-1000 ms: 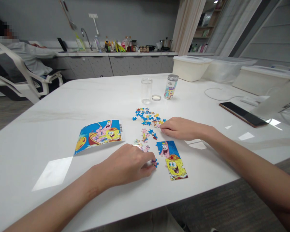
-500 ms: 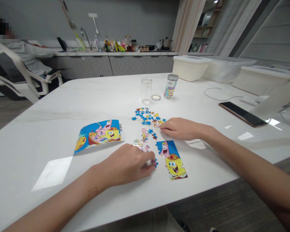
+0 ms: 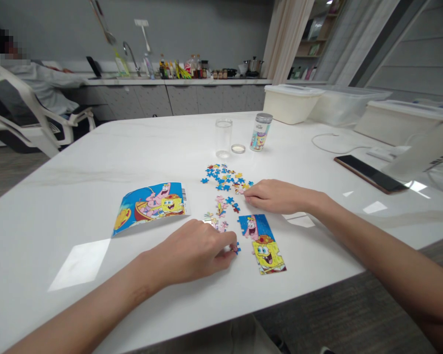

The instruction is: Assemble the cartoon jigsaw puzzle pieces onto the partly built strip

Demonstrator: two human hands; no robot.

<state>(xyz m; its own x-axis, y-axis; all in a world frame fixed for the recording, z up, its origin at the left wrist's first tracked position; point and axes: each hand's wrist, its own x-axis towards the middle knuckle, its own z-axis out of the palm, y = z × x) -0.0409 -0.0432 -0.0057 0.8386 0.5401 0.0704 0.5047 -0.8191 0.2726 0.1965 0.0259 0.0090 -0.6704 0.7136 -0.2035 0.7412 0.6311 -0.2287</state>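
My left hand (image 3: 197, 250) is closed, thumb and forefinger pinching a small blue and pink puzzle piece (image 3: 237, 248) low over the table. Just right of it lies a joined section of puzzle (image 3: 268, 250) with a pink and a yellow cartoon figure. My right hand (image 3: 271, 195) rests with curled fingers at the near right edge of a heap of loose pieces (image 3: 223, 179). Its fingertips meet the pieces there, and whatever is between them is hidden. More loose pieces (image 3: 220, 206) lie between the hands. A curved picture card (image 3: 153, 204) stands left of them.
Beyond the heap are a clear open jar (image 3: 223, 140), its lid (image 3: 238, 148) and a closed jar (image 3: 261, 132) with a cartoon label. A phone (image 3: 371, 174), a white cable (image 3: 325, 142) and plastic bins (image 3: 291, 104) occupy the right. A person (image 3: 47, 88) sits far left.
The piece in my left hand has tilted slightly between the fingertips. My right hand and the other puzzle pieces look unmoved.
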